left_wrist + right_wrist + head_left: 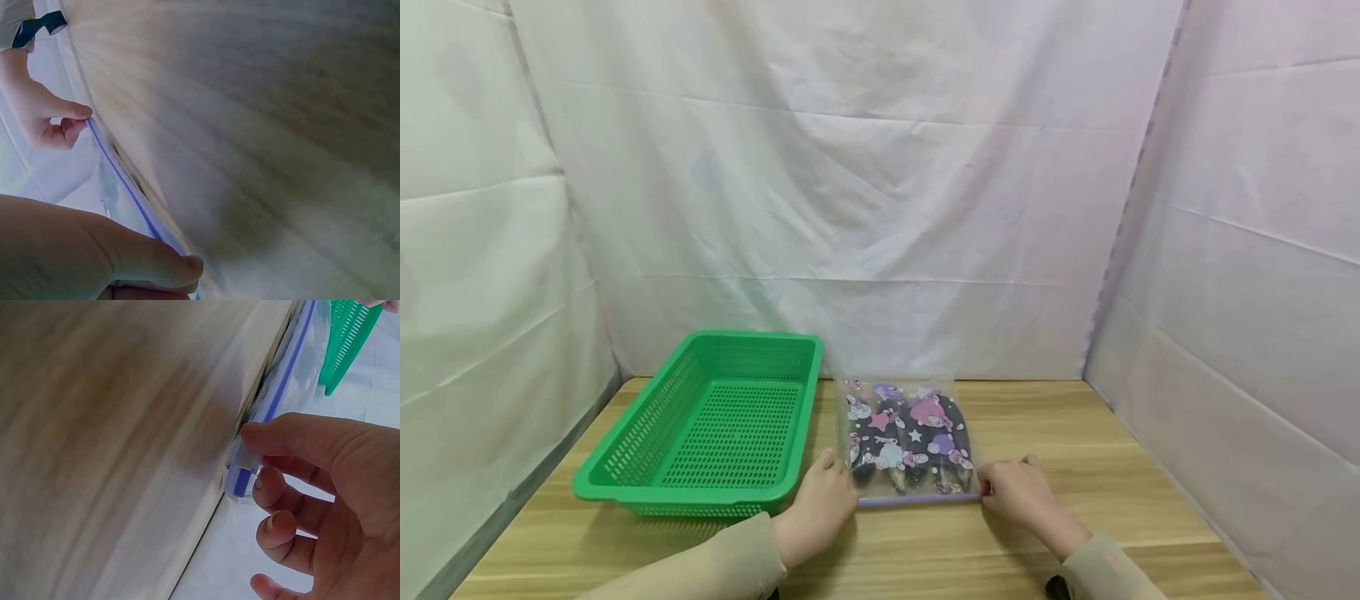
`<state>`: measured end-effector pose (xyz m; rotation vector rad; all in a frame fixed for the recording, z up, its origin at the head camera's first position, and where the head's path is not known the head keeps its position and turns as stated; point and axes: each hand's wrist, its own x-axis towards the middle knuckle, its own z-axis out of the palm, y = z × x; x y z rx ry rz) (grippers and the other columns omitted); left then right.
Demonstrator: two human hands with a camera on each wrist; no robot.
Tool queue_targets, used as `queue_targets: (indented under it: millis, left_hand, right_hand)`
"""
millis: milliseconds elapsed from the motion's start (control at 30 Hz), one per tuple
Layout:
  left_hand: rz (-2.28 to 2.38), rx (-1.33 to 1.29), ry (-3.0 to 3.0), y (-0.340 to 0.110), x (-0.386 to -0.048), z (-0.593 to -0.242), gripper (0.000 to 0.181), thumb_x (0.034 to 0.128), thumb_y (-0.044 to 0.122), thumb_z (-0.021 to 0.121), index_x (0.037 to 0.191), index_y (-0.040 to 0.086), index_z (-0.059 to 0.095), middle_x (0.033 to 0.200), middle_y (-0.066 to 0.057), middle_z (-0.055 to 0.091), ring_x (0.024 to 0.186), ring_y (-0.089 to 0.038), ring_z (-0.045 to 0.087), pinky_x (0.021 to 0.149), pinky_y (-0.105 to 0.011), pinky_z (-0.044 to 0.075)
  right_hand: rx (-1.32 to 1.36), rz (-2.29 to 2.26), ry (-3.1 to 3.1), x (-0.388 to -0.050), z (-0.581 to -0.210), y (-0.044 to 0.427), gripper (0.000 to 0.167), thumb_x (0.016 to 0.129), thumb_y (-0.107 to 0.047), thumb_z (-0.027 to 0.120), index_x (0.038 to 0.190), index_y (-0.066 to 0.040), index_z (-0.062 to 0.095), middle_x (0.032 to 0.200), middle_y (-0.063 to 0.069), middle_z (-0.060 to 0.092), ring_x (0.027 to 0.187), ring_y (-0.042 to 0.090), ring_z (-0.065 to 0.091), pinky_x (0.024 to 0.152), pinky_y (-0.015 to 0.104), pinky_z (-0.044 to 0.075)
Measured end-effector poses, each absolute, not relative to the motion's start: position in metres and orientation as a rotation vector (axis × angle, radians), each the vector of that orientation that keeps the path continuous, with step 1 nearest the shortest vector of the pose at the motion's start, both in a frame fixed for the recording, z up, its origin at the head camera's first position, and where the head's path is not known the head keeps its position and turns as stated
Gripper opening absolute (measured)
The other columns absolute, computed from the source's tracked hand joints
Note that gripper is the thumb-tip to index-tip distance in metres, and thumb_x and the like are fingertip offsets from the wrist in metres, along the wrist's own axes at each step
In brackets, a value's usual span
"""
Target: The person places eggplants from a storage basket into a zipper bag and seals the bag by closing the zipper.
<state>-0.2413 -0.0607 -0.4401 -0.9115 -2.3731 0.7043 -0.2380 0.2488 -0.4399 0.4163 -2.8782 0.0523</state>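
A clear zip bag (910, 433) printed with pink, purple and white cartoon figures and stars lies on the table, several dark long things inside it. Its purple zip strip (917, 500) runs along the edge nearest me. With thumb and fingers my left hand (820, 504) pinches the strip's left end. At the other end my right hand (1018, 492) pinches the corner between thumb and index finger. In the right wrist view a purple slider (237, 480) sits at the strip's end, just below the thumb of the right hand (325, 481). What exactly the dark things are, I cannot tell.
A green plastic basket (808, 417) with slotted sides stands left of the bag, close to my left hand. White cloth (850, 208) hangs behind and on both sides of the wooden table (1075, 467).
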Motion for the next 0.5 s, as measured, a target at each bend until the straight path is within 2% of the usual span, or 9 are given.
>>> queue_targets:
  millis: [300, 500]
  left_hand:
    - [0.702, -0.884, -2.372, -0.0627, -0.2403, -0.4420, 0.011, 0.0706, 0.024, 0.076, 0.067, 0.017, 0.068, 0.065, 0.003, 0.058, 0.064, -0.016, 0.044, 0.077, -0.035, 0.031]
    - [0.692, -0.855, -2.366, -0.0635, -0.2379, -0.4366, 0.011, 0.0742, 0.026, 0.073, 0.067, 0.019, 0.068, 0.064, 0.003, 0.055, 0.063, -0.015, 0.044, 0.073, -0.034, 0.031]
  right_hand:
    - [0.401, 0.086, -2.915, -0.2382, -0.4408, 0.2475, 0.029, 0.063, -0.009, 0.074, 0.060, -0.027, 0.052, 0.060, -0.018, 0.049, 0.056, 0.006, 0.044, 0.074, 0.045, 0.035]
    - [0.389, 0.111, -2.936, -0.2389, -0.4401, 0.2480, 0.027, 0.063, -0.010, 0.073, 0.060, -0.027, 0.052, 0.060, -0.019, 0.049, 0.057, 0.006, 0.044, 0.073, 0.042, 0.036]
